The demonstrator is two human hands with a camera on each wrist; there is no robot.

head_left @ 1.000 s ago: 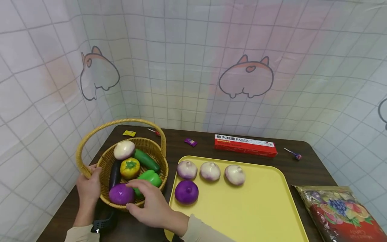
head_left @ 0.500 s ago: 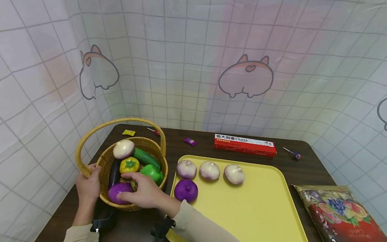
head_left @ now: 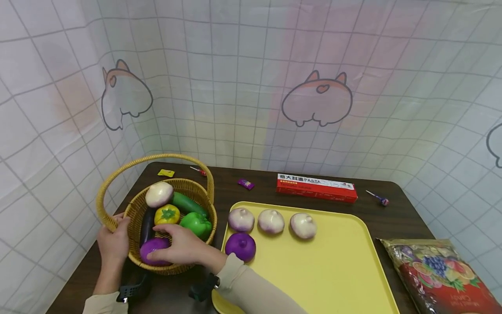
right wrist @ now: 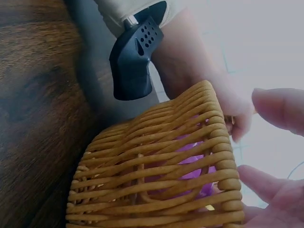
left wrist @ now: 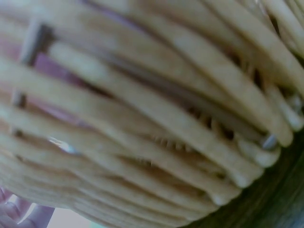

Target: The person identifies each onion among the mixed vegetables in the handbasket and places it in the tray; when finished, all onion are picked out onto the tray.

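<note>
A wicker basket with a hoop handle stands at the table's left and holds toy vegetables. My left hand grips its left rim. My right hand lies over a purple onion at the basket's near side, fingers curved round it. Around that onion are a dark eggplant, a yellow pepper, a green pepper, a cucumber and a white onion. The right wrist view shows the basket wall with purple behind the weave. The left wrist view is filled by blurred weave.
A yellow tray to the basket's right carries three pale onions and one purple onion. Behind it lie a red pasta box, small candies and a lollipop. A snack bag sits at the right edge.
My right hand has slid left across the basket and settled down over the purple onion. My left hand has stayed on the rim.
</note>
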